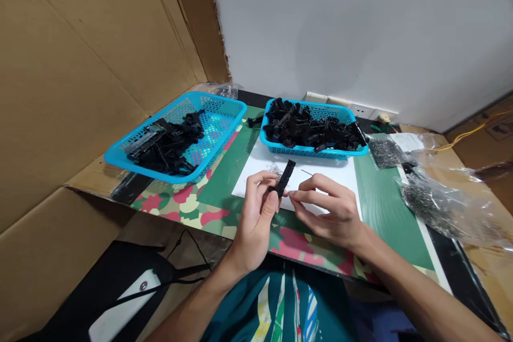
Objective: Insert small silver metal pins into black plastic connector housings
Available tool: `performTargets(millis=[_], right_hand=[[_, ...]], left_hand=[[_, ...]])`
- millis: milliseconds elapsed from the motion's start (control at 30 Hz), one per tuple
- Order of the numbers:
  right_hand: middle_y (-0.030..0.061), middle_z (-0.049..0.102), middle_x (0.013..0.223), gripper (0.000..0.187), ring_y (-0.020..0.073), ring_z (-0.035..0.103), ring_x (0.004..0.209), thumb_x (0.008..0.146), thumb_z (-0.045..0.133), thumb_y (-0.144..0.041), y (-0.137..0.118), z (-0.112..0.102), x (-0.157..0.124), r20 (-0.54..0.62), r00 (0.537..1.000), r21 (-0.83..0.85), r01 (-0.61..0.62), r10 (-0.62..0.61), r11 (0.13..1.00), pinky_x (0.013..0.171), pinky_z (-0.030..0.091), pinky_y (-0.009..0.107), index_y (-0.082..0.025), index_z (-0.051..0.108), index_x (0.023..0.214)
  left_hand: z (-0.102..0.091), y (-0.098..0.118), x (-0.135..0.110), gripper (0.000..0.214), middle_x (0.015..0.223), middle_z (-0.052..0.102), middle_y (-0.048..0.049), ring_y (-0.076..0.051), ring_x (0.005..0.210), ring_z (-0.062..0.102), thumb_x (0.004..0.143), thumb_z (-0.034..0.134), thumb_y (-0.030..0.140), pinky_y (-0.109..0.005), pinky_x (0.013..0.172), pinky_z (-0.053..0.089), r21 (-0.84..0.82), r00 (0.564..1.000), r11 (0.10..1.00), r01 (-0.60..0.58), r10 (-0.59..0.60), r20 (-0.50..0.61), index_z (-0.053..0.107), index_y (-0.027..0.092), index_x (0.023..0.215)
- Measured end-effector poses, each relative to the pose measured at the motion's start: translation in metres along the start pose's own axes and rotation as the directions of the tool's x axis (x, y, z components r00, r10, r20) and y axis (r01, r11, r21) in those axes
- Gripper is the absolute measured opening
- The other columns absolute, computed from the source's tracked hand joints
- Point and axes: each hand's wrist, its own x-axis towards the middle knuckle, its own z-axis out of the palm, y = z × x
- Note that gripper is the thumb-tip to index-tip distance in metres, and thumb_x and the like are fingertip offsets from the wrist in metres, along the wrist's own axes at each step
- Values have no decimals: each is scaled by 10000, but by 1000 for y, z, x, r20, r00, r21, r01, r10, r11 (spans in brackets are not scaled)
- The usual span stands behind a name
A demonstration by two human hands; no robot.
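Note:
A narrow black plastic part (287, 175) is gripped between the thumb and fingers of my left hand (259, 211), its long end tilted up and away. My right hand (331, 207) is closed in a pinch, fingertips right beside the lower end of that part. Whatever sits in this pinch is too small to make out. A thin metal rod (306, 172) shows just beyond the right index finger; whether it is held or lies on the paper I cannot tell. Behind my left hand, a small pile of metal pins (276, 169) lies on a white paper sheet (250, 175).
Two blue baskets hold black plastic parts: one at left (218, 157), one at the back (308, 153). Plastic bags of metal pins (387, 152) lie at right on the green mat (385, 197). Cardboard (100, 37) walls the left side; a socket strip (363, 111) runs behind.

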Motion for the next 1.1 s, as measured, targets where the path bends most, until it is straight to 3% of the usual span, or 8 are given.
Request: performTargets(millis=[133,300,733,967,1100], right_hand=[[84,706,838,113,171,596,715,955,662,-65,0,2,-1,15,997,-119,76,-75,990,628,498,313,-160,717,929],[98,702,840,118,184,567,731,960,652,-53,1,0,-3,57,993,-147,108,-101,983,649,472,333,-155,694,918],[63,706,841,130,180,647,738,965,648,-99,7,-4,-3,66,998,88,4,-9,996,651,536,321,-206,721,978],[69,713,848,113,181,666,752,967,658,-104,5,-5,-1,99,995,154,-26,11,988,650,534,310,-190,730,949],[56,730,841,126,180,678,762,982,661,-113,3,-4,2,128,989,195,-103,79,975,671,546,313,-196,740,930]], left_hand=[[0,-4,-2,381,1281,609,-74,-199,1072,605,1104,511,366,-319,976,493,81,999,996,-26,24,34,501,306,1480],[-2,-7,-2,378,1422,609,-63,-240,1328,565,1105,515,336,-348,1151,436,176,996,982,-69,58,68,569,310,1478],[-4,-9,-5,407,1469,612,-83,-261,1355,573,1100,519,346,-388,1164,450,153,994,987,-46,30,101,558,295,1502],[-5,0,-1,400,1468,626,-86,-251,1351,581,1115,476,345,-360,1150,456,173,985,982,-70,40,169,571,270,1497],[-4,5,-1,409,1495,621,-79,-257,1414,544,1127,430,349,-372,1199,414,198,979,977,-77,37,199,598,263,1491]])
